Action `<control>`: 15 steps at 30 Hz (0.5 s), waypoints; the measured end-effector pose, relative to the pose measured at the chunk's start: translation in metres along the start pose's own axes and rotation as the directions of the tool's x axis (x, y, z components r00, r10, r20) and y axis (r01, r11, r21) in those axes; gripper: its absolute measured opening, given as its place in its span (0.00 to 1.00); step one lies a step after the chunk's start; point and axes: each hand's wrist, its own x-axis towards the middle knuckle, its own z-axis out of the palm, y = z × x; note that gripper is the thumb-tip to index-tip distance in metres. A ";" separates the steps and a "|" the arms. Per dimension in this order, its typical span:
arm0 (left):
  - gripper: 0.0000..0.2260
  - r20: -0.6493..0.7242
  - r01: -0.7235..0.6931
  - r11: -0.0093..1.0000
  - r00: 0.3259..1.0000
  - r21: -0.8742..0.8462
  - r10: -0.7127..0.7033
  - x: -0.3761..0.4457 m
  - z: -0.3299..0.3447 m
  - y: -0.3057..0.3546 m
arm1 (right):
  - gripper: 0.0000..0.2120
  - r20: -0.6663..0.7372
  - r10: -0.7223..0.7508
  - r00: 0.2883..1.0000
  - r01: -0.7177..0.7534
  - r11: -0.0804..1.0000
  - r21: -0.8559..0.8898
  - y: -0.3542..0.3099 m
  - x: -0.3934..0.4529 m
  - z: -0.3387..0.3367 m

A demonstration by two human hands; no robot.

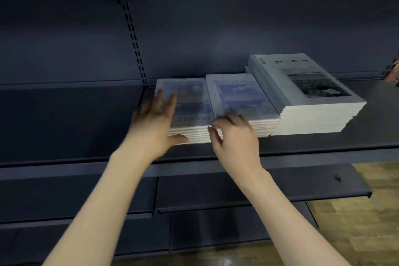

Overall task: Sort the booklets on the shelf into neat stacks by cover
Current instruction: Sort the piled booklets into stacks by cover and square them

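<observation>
On the shelf (302, 144) — booklets (241, 101), hands (194, 129)

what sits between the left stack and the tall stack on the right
One more stack of booklets, the blue-sky middle stack, fills that stretch in the head view. It stands between the left stack and the tall stack. The right hand is at its near corner.

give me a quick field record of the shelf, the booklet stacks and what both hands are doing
shelf: dark metal, holds three stacks side by side
left stack: blue cover
middle stack: blue sky cover
right stack: tallest, grey photo cover
left hand: fingers straight on left stack's top, thumb at its front edge
right hand: fingers curled at the front where left and middle stacks meet; grip unclear
</observation>
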 end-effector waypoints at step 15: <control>0.38 -0.153 -0.269 0.963 0.950 0.035 0.271 0.031 0.045 0.069 | 0.44 0.407 -0.117 0.906 0.225 0.947 -0.228 0.069 0.024 -0.002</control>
